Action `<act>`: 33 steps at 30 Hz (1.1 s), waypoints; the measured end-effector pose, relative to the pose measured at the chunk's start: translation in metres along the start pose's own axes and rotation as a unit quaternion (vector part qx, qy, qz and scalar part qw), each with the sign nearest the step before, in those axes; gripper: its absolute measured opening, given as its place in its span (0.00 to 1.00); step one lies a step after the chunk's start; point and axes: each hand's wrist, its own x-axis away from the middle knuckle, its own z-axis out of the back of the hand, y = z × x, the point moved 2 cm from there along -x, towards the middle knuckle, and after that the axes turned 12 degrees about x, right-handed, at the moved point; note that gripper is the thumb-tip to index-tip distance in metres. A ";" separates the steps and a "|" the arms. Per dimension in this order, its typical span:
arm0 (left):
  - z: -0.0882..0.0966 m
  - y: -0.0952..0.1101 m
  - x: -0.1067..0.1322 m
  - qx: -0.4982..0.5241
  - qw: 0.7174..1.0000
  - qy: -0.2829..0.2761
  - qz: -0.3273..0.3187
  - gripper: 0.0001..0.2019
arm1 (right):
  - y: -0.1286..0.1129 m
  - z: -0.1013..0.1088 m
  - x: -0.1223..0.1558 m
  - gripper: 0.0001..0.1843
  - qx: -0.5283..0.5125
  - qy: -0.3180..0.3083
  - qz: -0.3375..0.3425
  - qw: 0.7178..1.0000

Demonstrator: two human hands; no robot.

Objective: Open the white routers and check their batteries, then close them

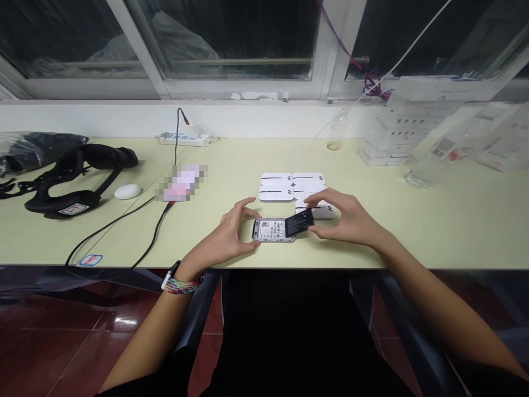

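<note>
A small device with its back off (270,230) lies on the table, its labelled battery bay facing up. My left hand (225,234) grips it by the left end, thumb on the near edge and fingers on the far edge. Between thumb and fingers, my right hand (343,218) holds a black battery (300,222). The battery is tilted, and its left end overlaps the right part of the bay. Just behind are several white rounded covers or devices (276,193) with dark lines, one of them partly hidden by my right hand.
On the left lie a black headset (82,176), a white oval case (128,191), a blurred phone-like object (184,183) with cables, and a power strip (185,139). White boxes (407,129), a glass bottle (338,132) and a clear bottle (419,176) stand back right.
</note>
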 end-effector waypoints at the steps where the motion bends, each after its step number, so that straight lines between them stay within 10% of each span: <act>1: 0.000 0.000 0.000 -0.001 1.000 0.001 0.000 0.48 | -0.003 -0.001 -0.007 0.22 -0.008 -0.004 0.005 1.000; 14: 0.000 0.001 0.000 0.004 1.000 0.003 0.004 0.48 | -0.031 -0.033 -0.059 0.27 -0.093 -0.082 0.023 0.992; 33: 0.000 0.002 0.000 -0.003 1.000 0.000 -0.004 0.48 | -0.037 -0.070 -0.053 0.05 -0.013 -0.165 0.096 0.982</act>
